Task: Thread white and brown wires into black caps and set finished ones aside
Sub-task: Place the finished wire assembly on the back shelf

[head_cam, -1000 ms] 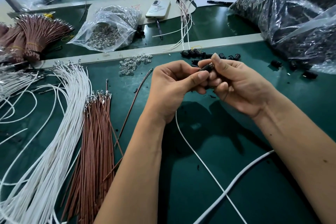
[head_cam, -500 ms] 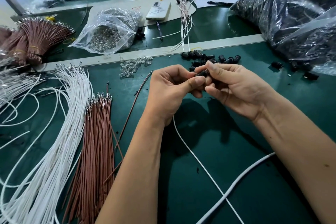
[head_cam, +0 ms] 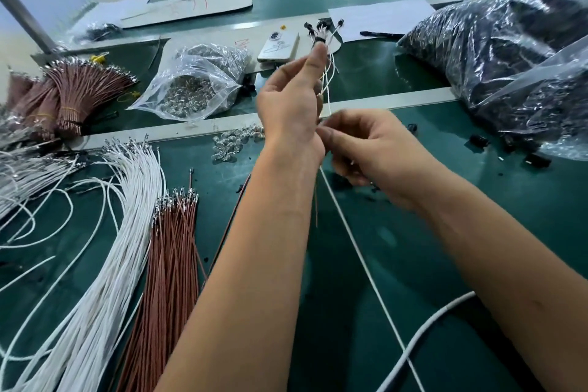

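Left hand (head_cam: 291, 105) raised above the tabletop (head_cam: 413, 248), fingers (head_cam: 315, 57) pinching a black cap (head_cam: 319, 40) at the tips; cap partly hidden, its facing unclear. From the cap a white wire (head_cam: 356, 248) runs down past the left wrist, long axis slanting toward the near right edge, crossing a thick white cable (head_cam: 445, 309) low on the tabletop. A thin brown wire (head_cam: 316, 204) hangs beside it, just under the left wrist.

Right hand (head_cam: 372, 149) below and right of the left hand, fingers curled, pinching the white wire near the left wrist.

Finished pieces (head_cam: 327, 29) lie just beyond the raised cap, caps pointing away, beside a white phone (head_cam: 280, 46). Red marks on the card by the phone, not legible.

Left of the left forearm: brown wire bundle (head_cam: 171, 264), then white wire bundle (head_cam: 105, 264), both lengthwise toward the viewer. Clear bag (head_cam: 194, 83) of small metal parts beyond. Loose black caps (head_cam: 477, 140) right of the right hand, near large dark bags (head_cam: 509, 57).
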The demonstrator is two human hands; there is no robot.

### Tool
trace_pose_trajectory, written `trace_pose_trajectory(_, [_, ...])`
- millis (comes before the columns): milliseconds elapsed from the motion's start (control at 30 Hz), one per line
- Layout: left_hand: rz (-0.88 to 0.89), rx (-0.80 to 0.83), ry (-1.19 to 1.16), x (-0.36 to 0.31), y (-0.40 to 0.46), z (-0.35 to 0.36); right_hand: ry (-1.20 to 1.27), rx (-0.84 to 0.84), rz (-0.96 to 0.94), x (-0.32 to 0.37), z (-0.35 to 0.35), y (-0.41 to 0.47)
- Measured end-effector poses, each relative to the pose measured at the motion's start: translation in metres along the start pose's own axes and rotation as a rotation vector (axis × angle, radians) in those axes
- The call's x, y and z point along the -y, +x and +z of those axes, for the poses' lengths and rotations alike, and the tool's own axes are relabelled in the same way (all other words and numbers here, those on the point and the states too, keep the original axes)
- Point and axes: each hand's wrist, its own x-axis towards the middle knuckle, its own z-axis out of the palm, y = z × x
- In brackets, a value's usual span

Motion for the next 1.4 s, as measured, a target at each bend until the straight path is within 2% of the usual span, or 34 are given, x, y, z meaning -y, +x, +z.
trace_pose_trajectory(133, [-0.135, 0.006, -0.109, -0.015, 0.024, 0.015, -0.116, -0.148, 0.016, 0.019, -0.006, 0.039])
trace_pose_trajectory(233, [-0.161, 0.006, -0.057, -0.023, 0.044, 0.024, -0.248, -0.045, 0.022, 0.028, -0.011, 0.066])
trace_pose_trajectory(300, [-0.143, 0.027, -0.037, -0.029, 0.058, 0.026, -0.182, -0.011, 0.054, 0.035, -0.022, 0.088])
trace_pose_trajectory(400, [-0.115, 0.023, 0.149, -0.024, 0.076, 0.021, 0.01, -0.083, 0.163, 0.042, -0.042, 0.138])
trace_pose_trajectory(500, [-0.178, 0.119, 0.369, -0.001, 0.079, 0.013, -0.041, -0.193, 0.239, 0.04, -0.056, 0.199])
trace_pose_trajectory(567, [-0.21, 0.194, 0.402, 0.012, 0.077, 0.011, -0.142, -0.263, 0.289, 0.034, -0.063, 0.235])
trace_pose_trajectory(700, [-0.157, 0.168, 0.467, 0.024, 0.083, 0.009, -0.23, -0.406, 0.332, 0.029, -0.075, 0.289])
trace_pose_trajectory(867, [-0.007, 0.095, 0.625, 0.026, 0.093, 0.005, -0.271, -0.436, 0.372, 0.025, -0.088, 0.328])
trace_pose_trajectory(967, [0.069, 0.062, 0.794, 0.031, 0.093, -0.001, -0.334, -0.397, 0.368, 0.016, -0.092, 0.327])
trace_pose_trajectory(1067, [0.097, 0.032, 0.884, 0.035, 0.09, -0.006, -0.346, -0.449, 0.351, 0.008, -0.094, 0.312])
trace_pose_trajectory(1167, [0.134, 0.033, 0.942, 0.037, 0.081, -0.01, -0.523, -0.467, 0.254, 0.003, -0.089, 0.277])
trace_pose_trajectory(1267, [0.186, 0.045, 1.02, 0.038, 0.069, -0.011, -0.766, -0.371, 0.093, 0.005, -0.079, 0.227])
trace_pose_trajectory(1400, [0.219, 0.011, 1.06, 0.03, 0.044, -0.021, -0.953, -0.134, -0.103, 0.015, -0.049, 0.161])
